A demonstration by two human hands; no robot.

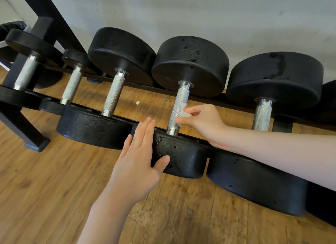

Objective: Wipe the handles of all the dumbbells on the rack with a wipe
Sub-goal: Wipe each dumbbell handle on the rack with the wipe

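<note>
On a low rack of dumbbells, the left hand lies flat, fingers straight, against a black weight, probably steadying it, while the right hand pinches a white wipe against that dumbbell's metal handle.

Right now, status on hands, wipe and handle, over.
Right hand pinches wipe against fourth dumbbell's handle. Left hand flat, steadying its near weight head. Nothing blocking the handle.
</note>
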